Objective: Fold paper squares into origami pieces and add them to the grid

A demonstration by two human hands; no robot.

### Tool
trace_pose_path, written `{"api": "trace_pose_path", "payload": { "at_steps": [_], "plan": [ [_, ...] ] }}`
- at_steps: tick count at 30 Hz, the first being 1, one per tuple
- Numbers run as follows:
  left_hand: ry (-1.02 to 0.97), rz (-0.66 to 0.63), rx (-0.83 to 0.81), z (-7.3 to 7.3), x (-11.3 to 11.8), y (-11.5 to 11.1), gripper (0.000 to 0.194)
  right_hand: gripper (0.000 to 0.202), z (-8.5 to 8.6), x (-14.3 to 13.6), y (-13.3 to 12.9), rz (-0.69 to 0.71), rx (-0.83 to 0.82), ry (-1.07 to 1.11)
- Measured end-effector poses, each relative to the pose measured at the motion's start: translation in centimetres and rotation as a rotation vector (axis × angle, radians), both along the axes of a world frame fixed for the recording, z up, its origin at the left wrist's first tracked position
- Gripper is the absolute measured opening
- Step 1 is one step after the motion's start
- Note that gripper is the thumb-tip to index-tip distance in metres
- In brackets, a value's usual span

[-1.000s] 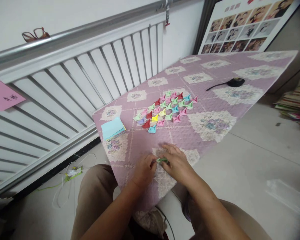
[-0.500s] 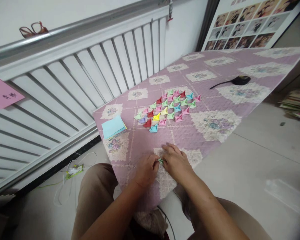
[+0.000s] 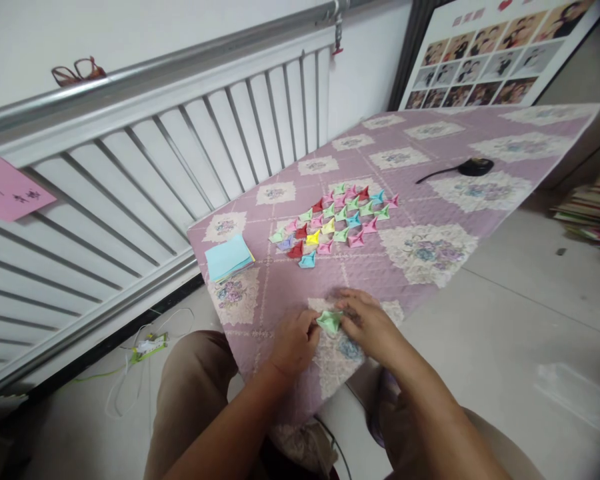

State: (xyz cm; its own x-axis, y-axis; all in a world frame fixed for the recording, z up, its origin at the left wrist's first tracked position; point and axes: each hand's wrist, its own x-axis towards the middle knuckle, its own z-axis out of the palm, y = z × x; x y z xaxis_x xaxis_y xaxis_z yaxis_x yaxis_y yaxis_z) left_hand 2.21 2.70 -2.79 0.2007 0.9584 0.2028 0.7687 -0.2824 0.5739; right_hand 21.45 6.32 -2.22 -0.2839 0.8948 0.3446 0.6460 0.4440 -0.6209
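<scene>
A pale green folded paper boat is held between my two hands, low over the near part of the table. My left hand pinches its left tip between thumb and fingers. On the other side, my right hand grips the right tip. Beyond them, several small folded paper boats in green, pink, red, blue and yellow stand in slanting rows. A stack of square paper sheets, light blue on top, lies to the left near the table's edge.
The table wears a purple floral cloth. A black object with a thin tail lies toward the far right. A white radiator runs along the left, with glasses above it. A photo board stands behind.
The green paper between my hands shows wider and more opened out than before. My right hand has shifted slightly right, away from my left. The camera view has tilted a little.
</scene>
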Motion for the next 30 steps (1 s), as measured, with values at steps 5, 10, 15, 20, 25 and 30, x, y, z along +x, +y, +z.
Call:
{"api": "trace_pose_path", "payload": {
  "at_steps": [5,10,15,20,25,30],
  "plan": [
    [-0.051,0.044,-0.03,0.2,0.1,-0.2,0.025,0.023,0.0,1.5,0.7,-0.145,0.008,0.041],
    [-0.042,0.021,-0.044,0.5,0.1,-0.2,0.015,0.019,0.2,1.4,0.5,-0.159,0.015,0.027],
    [-0.029,0.015,-0.06,0.5,0.1,-0.2,0.011,0.017,0.5,1.1,0.2,-0.17,0.038,-0.012],
    [-0.104,0.077,-0.044,-0.5,0.5,0.4,0.011,0.018,0.6,1.7,0.4,-0.202,0.084,0.053],
    [-0.171,0.18,-0.098,-0.1,2.8,3.9,0.013,0.017,0.9,2.4,0.7,-0.275,0.118,0.147],
    [-0.08,0.262,-0.087,2.2,6.4,8.8,0.009,0.018,1.3,2.7,0.8,-0.294,0.101,0.172]
  ]
}}
